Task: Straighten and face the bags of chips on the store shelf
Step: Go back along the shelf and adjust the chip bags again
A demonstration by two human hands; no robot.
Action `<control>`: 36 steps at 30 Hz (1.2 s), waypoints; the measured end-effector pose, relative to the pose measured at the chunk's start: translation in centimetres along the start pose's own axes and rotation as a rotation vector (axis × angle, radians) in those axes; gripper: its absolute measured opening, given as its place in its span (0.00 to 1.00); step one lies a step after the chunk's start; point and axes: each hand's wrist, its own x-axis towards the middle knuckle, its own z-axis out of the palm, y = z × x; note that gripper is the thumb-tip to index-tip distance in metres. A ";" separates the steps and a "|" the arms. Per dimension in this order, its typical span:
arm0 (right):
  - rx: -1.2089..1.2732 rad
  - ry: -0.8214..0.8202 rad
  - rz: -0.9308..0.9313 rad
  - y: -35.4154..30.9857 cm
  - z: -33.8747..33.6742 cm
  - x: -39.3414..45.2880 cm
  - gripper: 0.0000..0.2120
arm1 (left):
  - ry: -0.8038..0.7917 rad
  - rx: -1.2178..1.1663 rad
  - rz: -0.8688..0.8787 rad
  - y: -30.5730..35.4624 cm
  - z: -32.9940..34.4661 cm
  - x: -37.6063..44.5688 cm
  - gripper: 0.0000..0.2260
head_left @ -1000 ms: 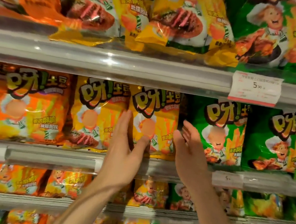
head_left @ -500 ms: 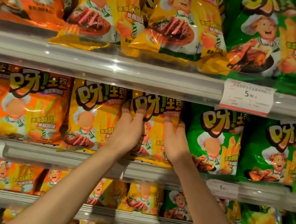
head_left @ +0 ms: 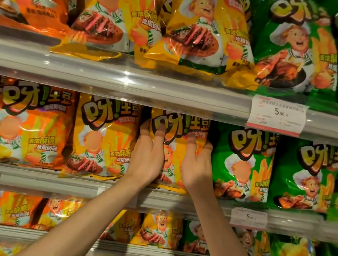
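A: What am I doing now?
B: I am gripping the yellow chip bag [head_left: 180,129] on the middle shelf [head_left: 87,190], left hand [head_left: 147,160] and right hand [head_left: 196,167] fingers curled round its sides. I judge squaring it forward comes next.

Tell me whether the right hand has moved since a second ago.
Yes. The right hand went left off the green bag onto the yellow bag, which it now grips.
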 end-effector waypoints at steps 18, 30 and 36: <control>-0.761 -0.147 -0.768 1.9 -2.4 -0.2 0.07 | -0.030 0.223 0.395 -1.2 -0.9 0.5 0.21; -0.953 -0.266 -0.559 0.1 -2.2 -1.0 0.18 | -0.143 0.104 0.218 -1.6 -0.8 0.6 0.22; -0.628 -0.178 -0.359 0.8 -2.0 -0.6 0.22 | -0.099 0.056 0.252 -2.2 -0.1 0.2 0.23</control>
